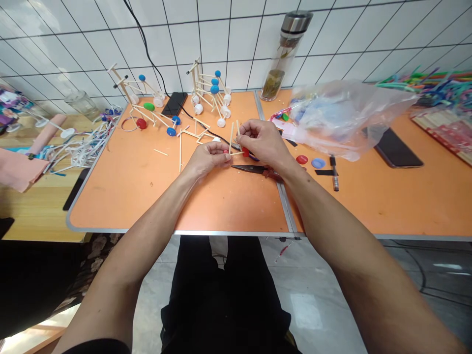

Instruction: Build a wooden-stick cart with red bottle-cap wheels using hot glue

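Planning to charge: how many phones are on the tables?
2: one smartphone at the back of the left table, another right of the plastic bag on the right table. The bag could hide more.

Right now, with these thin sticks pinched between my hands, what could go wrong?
The thin wooden sticks pinched between your left hand and right hand could snap or slip, since they look slender. The pointed black tool lies just below your hands, so a dropped hand might knock it or catch its tip. The loose stick nearby could get brushed aside.
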Motion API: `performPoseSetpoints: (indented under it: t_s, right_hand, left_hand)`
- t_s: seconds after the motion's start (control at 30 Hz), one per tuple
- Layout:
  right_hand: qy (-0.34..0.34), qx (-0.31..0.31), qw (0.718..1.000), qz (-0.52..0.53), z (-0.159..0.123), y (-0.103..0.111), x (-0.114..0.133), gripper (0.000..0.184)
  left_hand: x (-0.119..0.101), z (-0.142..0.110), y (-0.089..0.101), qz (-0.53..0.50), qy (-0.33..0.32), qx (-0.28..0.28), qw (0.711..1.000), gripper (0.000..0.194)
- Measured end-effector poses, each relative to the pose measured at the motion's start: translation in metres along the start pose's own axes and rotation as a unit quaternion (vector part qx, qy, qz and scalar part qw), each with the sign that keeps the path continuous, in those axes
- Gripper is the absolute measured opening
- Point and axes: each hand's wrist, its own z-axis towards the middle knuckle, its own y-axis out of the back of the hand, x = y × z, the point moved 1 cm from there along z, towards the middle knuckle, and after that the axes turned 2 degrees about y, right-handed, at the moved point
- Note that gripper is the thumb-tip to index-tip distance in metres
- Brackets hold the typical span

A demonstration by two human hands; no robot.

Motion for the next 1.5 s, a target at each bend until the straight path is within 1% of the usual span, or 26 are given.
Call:
performPoseSetpoints:
  t_s: [0.23, 0.37, 0.43, 0.53, 0.63, 0.7, 0.83, 0.9, 0.97, 1.13, 1.27, 1.3, 1.43, 1.5]
  right_hand:
    - [0.003, -0.002, 1.0, 0.003, -0.001, 0.0, 0.0, 0.017]
    - [0.003, -0.029, 0.999, 0.035, 0.002, 0.001, -0.002, 0.018]
    - [0.009, -0.046, 0.997, 0.066, 0.005, 0.003, -0.005, 0.02]
    - [0.013, -0.054, 0.994, 0.089, 0.009, 0.006, -0.01, 0.024]
    - [0.007, -0.066, 0.995, 0.077, 0.009, 0.007, -0.015, 0.02]
    - [0.009, -0.07, 0.996, 0.051, 0.007, 0.007, -0.016, 0.025]
    - [0.014, -0.056, 0.998, -0.03, 0.002, 0.004, -0.013, 0.026]
    - [0.01, -0.054, 0.997, -0.052, 0.002, 0.004, -0.012, 0.027]
    - [0.007, -0.049, 0.997, -0.056, 0.002, 0.004, -0.011, 0.026]
    - [-0.009, -0.014, 0.998, -0.066, 0.001, 0.008, -0.01, 0.025]
    - [-0.026, 0.019, 0.996, -0.085, -0.003, 0.006, -0.003, 0.014]
    - [-0.029, 0.026, 0.995, -0.086, -0.004, 0.005, -0.001, 0.013]
    - [-0.035, 0.041, 0.995, -0.084, -0.006, 0.002, 0.004, 0.024]
    - [-0.033, 0.043, 0.995, -0.078, -0.006, 0.002, 0.004, 0.027]
  left_hand:
    - [0.001, 0.002, 0.003, 0.021, -0.018, 0.014, 1.0, 0.044]
    - [0.002, 0.005, 0.005, 0.048, -0.032, 0.018, 0.998, 0.047]
    - [0.003, 0.007, 0.007, 0.056, -0.04, 0.013, 0.998, 0.047]
    - [0.003, 0.009, 0.008, 0.053, -0.053, -0.006, 0.997, 0.047]
    - [0.002, 0.009, 0.007, 0.043, -0.061, -0.028, 0.997, 0.051]
    - [0.0, 0.008, 0.007, 0.035, -0.068, -0.038, 0.996, 0.054]
    - [-0.002, 0.007, 0.007, 0.021, -0.088, -0.052, 0.995, 0.059]
    - [-0.002, 0.007, 0.008, 0.016, -0.092, -0.056, 0.994, 0.061]
    - [-0.002, 0.008, 0.01, 0.014, -0.089, -0.055, 0.994, 0.063]
    - [-0.001, 0.007, 0.011, 0.015, -0.074, -0.057, 0.996, 0.062]
    - [-0.002, 0.006, 0.01, 0.015, -0.083, -0.044, 0.996, 0.064]
    - [-0.002, 0.005, 0.009, 0.015, -0.084, -0.041, 0.995, 0.065]
    - [-0.004, 0.004, 0.008, 0.017, -0.088, -0.038, 0.995, 0.064]
    - [-0.004, 0.004, 0.008, 0.018, -0.09, -0.039, 0.995, 0.064]
